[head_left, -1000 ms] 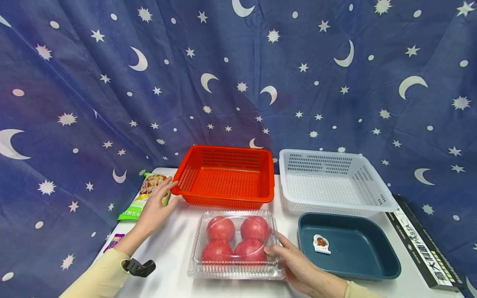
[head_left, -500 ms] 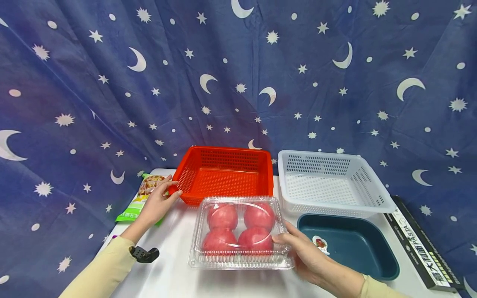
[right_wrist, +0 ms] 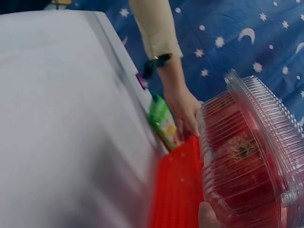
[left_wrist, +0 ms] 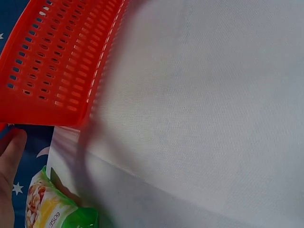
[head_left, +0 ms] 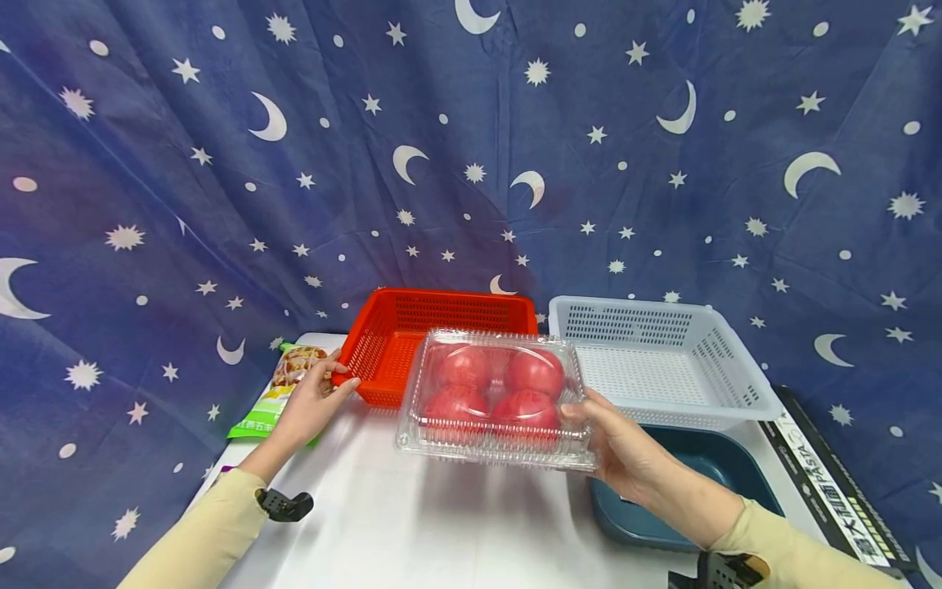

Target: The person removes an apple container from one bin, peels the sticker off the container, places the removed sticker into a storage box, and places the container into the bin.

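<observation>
My right hand (head_left: 636,450) grips the right side of a clear plastic clamshell box (head_left: 493,446) with several red apples (head_left: 464,366) inside. The box is lifted above the table, slightly tilted, and covers the front right part of the red basket (head_left: 397,304). At that basket's front left corner, my left hand (head_left: 305,409) holds the rim between thumb and fingers. Only part of a finger of the left hand (left_wrist: 10,156) shows in the left wrist view, beside the perforated basket wall (left_wrist: 54,61). In the right wrist view the box (right_wrist: 266,118) fills the right side.
A white basket (head_left: 625,315) stands at the back right, with a dark teal basin (head_left: 743,466) before it. A long black pasta box (head_left: 832,491) lies at the right edge. Behind my left hand lies a green food bag (head_left: 257,413). A starry blue curtain hangs behind.
My right hand has lifted the box of apples off the table and moved it forward and slightly right, over the red basket's front. My left hand has closed in on the basket's corner.
</observation>
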A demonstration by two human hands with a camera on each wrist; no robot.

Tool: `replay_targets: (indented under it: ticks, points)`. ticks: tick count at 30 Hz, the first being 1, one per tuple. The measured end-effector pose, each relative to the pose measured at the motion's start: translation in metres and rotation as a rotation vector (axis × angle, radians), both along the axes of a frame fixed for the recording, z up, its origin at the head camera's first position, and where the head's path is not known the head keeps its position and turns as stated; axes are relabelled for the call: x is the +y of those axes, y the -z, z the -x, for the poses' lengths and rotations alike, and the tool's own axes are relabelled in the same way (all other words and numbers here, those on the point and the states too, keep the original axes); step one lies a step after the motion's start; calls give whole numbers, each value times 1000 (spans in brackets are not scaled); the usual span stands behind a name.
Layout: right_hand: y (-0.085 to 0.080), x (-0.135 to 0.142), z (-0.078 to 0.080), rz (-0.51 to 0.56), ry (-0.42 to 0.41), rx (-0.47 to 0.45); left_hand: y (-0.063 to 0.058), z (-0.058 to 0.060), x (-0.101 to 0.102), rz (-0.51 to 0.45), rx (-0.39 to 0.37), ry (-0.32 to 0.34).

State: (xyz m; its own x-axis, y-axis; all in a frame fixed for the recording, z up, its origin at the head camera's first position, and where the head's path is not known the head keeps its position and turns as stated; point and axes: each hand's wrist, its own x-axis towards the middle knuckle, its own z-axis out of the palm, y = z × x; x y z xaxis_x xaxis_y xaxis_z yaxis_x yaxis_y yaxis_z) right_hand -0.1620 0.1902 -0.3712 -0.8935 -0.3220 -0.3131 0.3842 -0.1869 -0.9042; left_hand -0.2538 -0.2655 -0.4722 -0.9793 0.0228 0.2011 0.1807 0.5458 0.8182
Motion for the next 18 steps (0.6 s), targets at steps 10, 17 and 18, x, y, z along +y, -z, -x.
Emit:
replay_targets:
  ticks: [10, 17, 18]
  points:
    - [-22, 4, 33, 35, 3, 46, 6, -4, -1, -39, -11, -27]
    - [-32, 2, 57, 41, 32, 28, 12, -2, 2, -202, 7, 15]
    - [-33, 2, 61, 41, 38, 21, 13, -2, 3, -223, 13, 15]
